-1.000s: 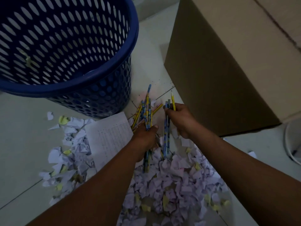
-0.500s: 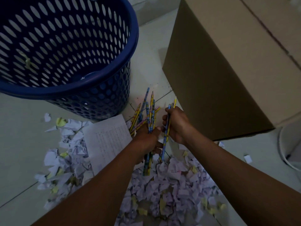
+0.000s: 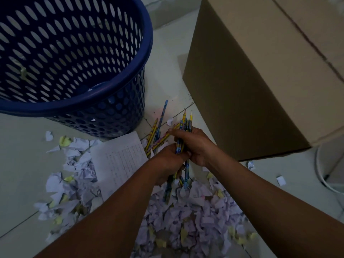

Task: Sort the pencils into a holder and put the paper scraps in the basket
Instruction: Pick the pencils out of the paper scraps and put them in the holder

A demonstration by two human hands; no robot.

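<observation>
Both hands meet over the floor, gripping one bundle of blue and yellow pencils (image 3: 186,123) that stands nearly upright. My left hand (image 3: 167,161) wraps the lower part of the bundle; my right hand (image 3: 195,144) closes around it just above. Several more pencils (image 3: 158,131) lie loose on the tiles beyond my hands. A heap of white and yellow paper scraps (image 3: 186,216) covers the floor below my arms and spreads to the left. The blue perforated basket (image 3: 119,86) stands at the upper left. No pencil holder is visible.
A large cardboard box (image 3: 260,81) stands close on the right of my hands. A printed white sheet (image 3: 119,159) lies between the basket and the scraps. Part of a white round object (image 3: 323,175) shows at the right edge. Stray scraps (image 3: 281,180) lie near it.
My right hand has brought its few pencils leftward against the bundle in my left hand, so both hands now grip one bundle. Some pencils stayed lying on the tiles.
</observation>
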